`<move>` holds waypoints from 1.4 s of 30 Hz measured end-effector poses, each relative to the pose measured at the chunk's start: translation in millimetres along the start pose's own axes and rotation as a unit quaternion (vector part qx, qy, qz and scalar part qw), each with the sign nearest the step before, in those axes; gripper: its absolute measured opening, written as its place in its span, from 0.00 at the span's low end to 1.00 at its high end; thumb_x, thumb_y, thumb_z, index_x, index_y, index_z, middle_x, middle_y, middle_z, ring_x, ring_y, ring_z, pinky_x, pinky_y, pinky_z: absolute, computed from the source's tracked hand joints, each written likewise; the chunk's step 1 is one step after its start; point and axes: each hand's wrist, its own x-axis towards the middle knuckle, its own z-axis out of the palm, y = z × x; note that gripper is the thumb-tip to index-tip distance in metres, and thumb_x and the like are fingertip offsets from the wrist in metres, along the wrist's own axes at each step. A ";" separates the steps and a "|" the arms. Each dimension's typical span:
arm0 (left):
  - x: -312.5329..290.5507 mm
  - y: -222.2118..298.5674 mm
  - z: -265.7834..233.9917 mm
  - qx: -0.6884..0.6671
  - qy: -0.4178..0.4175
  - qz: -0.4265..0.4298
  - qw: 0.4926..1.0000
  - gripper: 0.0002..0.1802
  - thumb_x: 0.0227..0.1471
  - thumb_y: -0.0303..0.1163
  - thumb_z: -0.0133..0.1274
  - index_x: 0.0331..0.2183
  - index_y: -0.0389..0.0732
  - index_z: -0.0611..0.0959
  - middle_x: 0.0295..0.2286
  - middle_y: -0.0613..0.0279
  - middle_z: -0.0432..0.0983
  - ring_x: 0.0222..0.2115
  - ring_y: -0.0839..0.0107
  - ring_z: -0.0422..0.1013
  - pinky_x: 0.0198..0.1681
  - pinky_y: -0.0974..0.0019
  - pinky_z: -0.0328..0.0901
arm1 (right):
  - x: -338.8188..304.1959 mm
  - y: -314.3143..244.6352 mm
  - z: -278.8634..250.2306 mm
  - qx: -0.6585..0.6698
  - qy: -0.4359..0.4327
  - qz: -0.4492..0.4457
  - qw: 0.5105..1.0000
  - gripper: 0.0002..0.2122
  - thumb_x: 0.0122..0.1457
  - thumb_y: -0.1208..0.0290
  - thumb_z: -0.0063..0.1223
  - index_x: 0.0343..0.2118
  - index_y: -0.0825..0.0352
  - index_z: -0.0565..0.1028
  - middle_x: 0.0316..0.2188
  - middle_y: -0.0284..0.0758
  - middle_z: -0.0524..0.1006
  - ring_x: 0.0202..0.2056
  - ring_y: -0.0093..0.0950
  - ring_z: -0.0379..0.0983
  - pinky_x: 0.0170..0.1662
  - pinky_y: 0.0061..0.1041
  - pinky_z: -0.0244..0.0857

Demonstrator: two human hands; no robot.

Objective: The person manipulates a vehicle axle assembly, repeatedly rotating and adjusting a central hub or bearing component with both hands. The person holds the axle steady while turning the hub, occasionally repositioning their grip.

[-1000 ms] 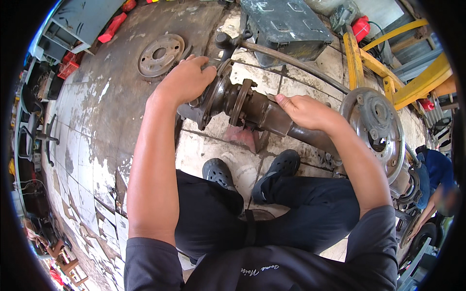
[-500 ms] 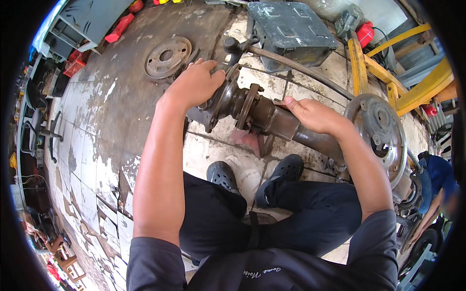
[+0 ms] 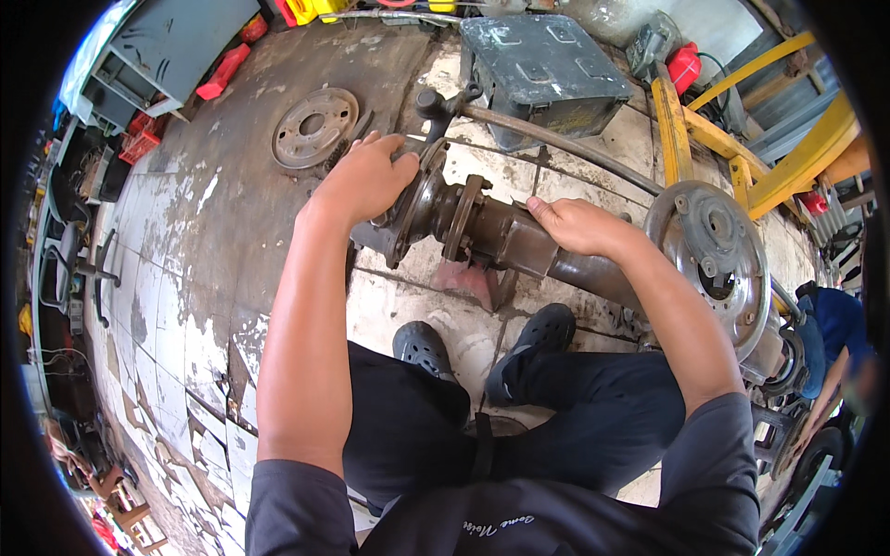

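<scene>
A greasy brown axle (image 3: 593,276) lies across in front of me, with a flanged hub (image 3: 425,208) at its left end. Over that hub my left hand (image 3: 364,181) rests, fingers stretched out and thumb apart. My right hand (image 3: 582,227) grips the axle's squared middle section, thumb on top and fingers hidden behind it. A long steering rod (image 3: 565,137) with a ball joint (image 3: 431,104) runs behind the axle. At the right end sits a large round metal disc (image 3: 660,222). Below the axle shows a reddish support (image 3: 468,283).
A dark metal box (image 3: 556,79) stands beyond the rod. Yellow stand frames (image 3: 671,130) rise at the right. Another round plate (image 3: 289,139) lies on the floor at the far left. A co-worker in blue (image 3: 834,320) bends at the right edge. Floor tiles (image 3: 199,408) are broken at left.
The whole view has shifted slightly. Both hands keep nearly the same places on the axle and hub.
</scene>
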 end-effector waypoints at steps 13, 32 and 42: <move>1.2 -7.2 4.6 -0.014 0.015 0.010 1.000 0.31 0.57 0.47 0.41 0.57 0.39 0.70 0.60 0.40 0.55 0.63 0.50 0.50 0.65 0.59 0.48 | 4.9 13.9 -0.2 0.035 0.026 -0.013 0.999 0.39 0.65 0.41 0.23 0.37 0.80 0.76 0.38 0.58 0.76 0.45 0.52 0.72 0.51 0.41 0.63; -0.9 -1.4 2.9 -0.028 0.017 0.005 0.999 0.31 0.58 0.46 0.44 0.57 0.38 0.69 0.61 0.42 0.54 0.64 0.51 0.48 0.65 0.59 0.47 | -7.4 12.9 -19.6 -0.002 -0.014 0.019 1.000 0.35 0.67 0.45 0.24 0.42 0.79 0.76 0.45 0.56 0.75 0.49 0.50 0.71 0.54 0.40 0.61; -2.7 1.9 4.3 -0.032 0.029 0.007 0.999 0.31 0.58 0.45 0.44 0.57 0.37 0.70 0.61 0.42 0.53 0.64 0.51 0.49 0.64 0.59 0.47 | 5.3 34.0 -11.3 0.001 -0.037 0.036 0.999 0.34 0.67 0.46 0.24 0.47 0.77 0.74 0.47 0.55 0.74 0.51 0.49 0.69 0.55 0.40 0.60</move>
